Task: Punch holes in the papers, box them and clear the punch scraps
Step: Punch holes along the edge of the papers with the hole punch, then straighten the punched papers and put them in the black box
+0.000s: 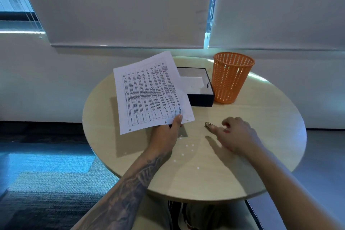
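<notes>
My left hand point(169, 132) holds a printed paper point(149, 91) by its near edge, lifted above the round table point(261, 136). Punched holes show along that edge. The sheet partly covers an open black box point(201, 97) with a white inside. Just in front of my right hand's point(237, 134) outstretched finger lies a small metal object point(207, 124), perhaps the punch. That hand rests low over the table, fingers apart, holding nothing. Several small white punch scraps point(188, 147) lie scattered on the table between my hands.
An orange mesh basket point(231, 78) stands upright at the back right, touching the box's right side. Closed window blinds hang behind the table. Blue-grey carpet lies to the left of the table.
</notes>
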Demonstrator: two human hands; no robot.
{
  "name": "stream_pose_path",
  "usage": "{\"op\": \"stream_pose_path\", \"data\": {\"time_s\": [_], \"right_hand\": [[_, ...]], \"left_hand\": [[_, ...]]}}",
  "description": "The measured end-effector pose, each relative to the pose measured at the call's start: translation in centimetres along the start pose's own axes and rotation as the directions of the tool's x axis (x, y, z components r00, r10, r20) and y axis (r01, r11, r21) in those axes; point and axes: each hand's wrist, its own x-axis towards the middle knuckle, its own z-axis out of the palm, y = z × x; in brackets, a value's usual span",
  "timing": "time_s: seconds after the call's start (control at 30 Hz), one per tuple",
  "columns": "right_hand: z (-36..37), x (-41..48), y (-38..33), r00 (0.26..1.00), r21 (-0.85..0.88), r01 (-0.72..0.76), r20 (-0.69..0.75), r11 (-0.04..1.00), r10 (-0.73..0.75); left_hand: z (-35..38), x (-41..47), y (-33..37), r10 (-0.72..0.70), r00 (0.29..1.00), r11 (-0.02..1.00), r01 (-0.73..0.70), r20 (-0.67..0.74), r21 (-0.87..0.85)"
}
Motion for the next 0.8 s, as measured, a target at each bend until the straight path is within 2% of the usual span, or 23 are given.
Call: {"op": "stream_pose_path", "data": {"time_s": [0.03, 0.07, 0.13, 0.2, 0.23, 0.33, 0.43, 0.53, 0.63, 0.73, 0.8], "right_hand": [[-0.7, 0.4, -0.8, 1.0, 0.217, -0.012, 0.022, 0.976, 0.008], [-1.5, 0.8, -1.9, 0.999, 0.428, -0.017, 0.045, 0.904, -0.003], [-3.0, 1.6, -4.3, 0.995, 0.696, -0.016, 0.081, 0.718, -0.056], [-4.3, 2.5, -6.6, 0.983, 0.857, -0.068, 0.145, 0.51, -0.114], [-4.7, 3.0, -7.3, 0.974, 0.905, -0.112, 0.182, 0.411, -0.135], [-5.5, 4.3, -8.7, 0.959, 0.963, -0.205, 0.233, 0.173, -0.161], [-6.1, 4.0, -9.8, 0.966, 0.977, -0.17, 0.191, 0.132, -0.172], [-6.6, 3.9, -9.7, 0.975, 0.987, -0.094, 0.117, 0.128, -0.187], [-7.6, 4.0, -8.9, 0.988, 0.991, -0.02, 0.04, 0.136, -0.152], [-8.3, 4.3, -7.9, 0.991, 0.98, 0.035, -0.009, 0.198, -0.134], [-8.1, 4.6, -7.6, 0.989, 0.968, 0.07, -0.036, 0.24, -0.144]], "left_hand": [[0.1, -0.2, 0.1, 0.005, 1.0, 1.0, -0.005, 0.013, -0.015], [0.2, -0.6, 0.3, 0.007, 0.999, 1.0, -0.006, 0.04, -0.028], [0.1, -1.0, 1.1, 0.089, 0.992, 0.991, -0.098, 0.091, 0.095], [-0.2, -1.1, 1.6, 0.228, 0.952, 0.909, -0.283, 0.204, 0.307], [-0.4, -1.1, 1.8, 0.254, 0.932, 0.864, -0.339, 0.259, 0.372], [-0.9, -1.4, 2.4, 0.258, 0.907, 0.824, -0.386, 0.332, 0.415], [-1.6, -1.1, 2.7, 0.376, 0.869, 0.801, -0.48, 0.322, 0.358], [-3.3, -0.8, 2.6, 0.332, 0.883, 0.913, -0.389, 0.332, 0.121], [-5.2, 0.0, 1.3, 0.357, 0.921, 0.932, -0.34, 0.156, -0.126], [-8.1, 2.3, 1.6, 0.231, 0.973, 0.915, -0.226, -0.025, -0.333], [-9.9, 4.4, 3.3, 0.166, 0.982, 0.901, -0.19, -0.095, -0.389]]}}
